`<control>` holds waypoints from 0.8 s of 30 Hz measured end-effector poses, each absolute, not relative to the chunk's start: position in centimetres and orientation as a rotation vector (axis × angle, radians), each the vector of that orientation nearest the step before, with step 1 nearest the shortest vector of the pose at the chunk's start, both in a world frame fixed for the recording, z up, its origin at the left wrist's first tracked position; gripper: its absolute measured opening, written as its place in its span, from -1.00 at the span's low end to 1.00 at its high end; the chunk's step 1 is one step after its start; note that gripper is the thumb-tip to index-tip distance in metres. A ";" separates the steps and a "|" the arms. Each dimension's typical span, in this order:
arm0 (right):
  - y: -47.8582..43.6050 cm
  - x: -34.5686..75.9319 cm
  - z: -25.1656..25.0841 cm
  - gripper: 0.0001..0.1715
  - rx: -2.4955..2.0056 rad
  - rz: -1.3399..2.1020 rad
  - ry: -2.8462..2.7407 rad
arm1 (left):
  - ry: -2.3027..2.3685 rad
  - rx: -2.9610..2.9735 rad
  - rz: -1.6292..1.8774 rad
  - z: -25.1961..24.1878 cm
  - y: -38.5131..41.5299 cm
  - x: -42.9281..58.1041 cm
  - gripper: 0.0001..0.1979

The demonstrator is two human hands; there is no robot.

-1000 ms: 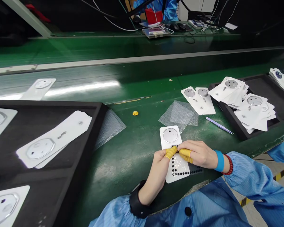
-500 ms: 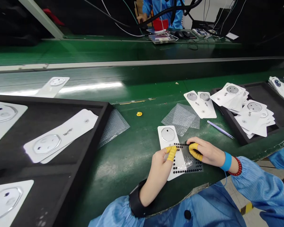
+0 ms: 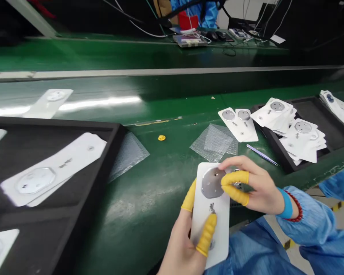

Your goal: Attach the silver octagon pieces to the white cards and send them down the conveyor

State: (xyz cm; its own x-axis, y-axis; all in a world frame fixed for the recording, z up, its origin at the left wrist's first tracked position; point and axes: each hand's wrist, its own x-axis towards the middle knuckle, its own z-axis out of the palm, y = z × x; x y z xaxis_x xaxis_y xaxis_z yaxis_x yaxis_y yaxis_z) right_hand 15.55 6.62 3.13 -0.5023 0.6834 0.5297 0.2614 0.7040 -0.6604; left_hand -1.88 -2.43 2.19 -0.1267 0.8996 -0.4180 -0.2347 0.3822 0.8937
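My left hand (image 3: 184, 242), with yellow finger cots on the thumb and a finger, grips a white rounded plastic panel (image 3: 199, 217) by its lower part and left edge. The panel is raised and tilted towards me, its grey octagonal recess (image 3: 209, 188) at the top. My right hand (image 3: 256, 189), also in yellow finger cots, has its fingertips pinched together at the recess's right side. Whatever lies between those fingertips is too small or hidden to make out. Behind and below the right hand, a strip of the sheet of black dots (image 3: 235, 204) shows; most of it is covered.
Clear textured sheets (image 3: 210, 144) and purple tweezers (image 3: 262, 154) lie on the green bench. Two white panels (image 3: 240, 128) rest beside a black tray (image 3: 336, 133) with stacked panels. Another black tray (image 3: 83, 191) fills the left. A yellow finger cot (image 3: 161, 138) lies mid-bench.
My left hand has left the dot sheet and lifted the white panel off the bench. The right hand has moved from the sheet to the panel's recess. The view has shifted slightly.
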 end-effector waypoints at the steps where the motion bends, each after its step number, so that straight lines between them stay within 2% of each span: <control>1: 6.4 15.0 3.4 -0.88 -0.685 0.643 -2.097 | 1.311 0.633 1.114 2.4 -2.7 -1.2 -0.26; 8: 6.0 15.4 4.0 -0.88 -0.544 0.661 -2.237 | 1.207 0.681 1.238 3.1 -3.0 -0.4 -0.48; 17: 5.6 14.9 4.8 -0.91 -0.619 0.655 -2.167 | 1.338 0.795 1.211 2.5 -3.9 0.2 -0.38; 21: 5.0 15.1 4.8 -0.81 -0.719 0.635 -2.137 | 1.372 0.810 1.215 2.1 -4.5 0.4 -0.38; 24: 4.8 15.4 4.8 -0.61 -0.919 0.819 -2.028 | 1.398 0.784 1.226 2.0 -4.9 0.5 -0.33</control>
State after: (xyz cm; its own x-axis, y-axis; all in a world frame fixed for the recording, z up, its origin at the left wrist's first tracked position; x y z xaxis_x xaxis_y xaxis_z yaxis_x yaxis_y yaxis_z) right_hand 15.43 4.85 4.84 -0.4605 0.8092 0.3648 0.3288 0.5373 -0.7767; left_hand 0.51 -4.94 2.05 -0.2164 0.9334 -0.2864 -0.1625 0.2548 0.9532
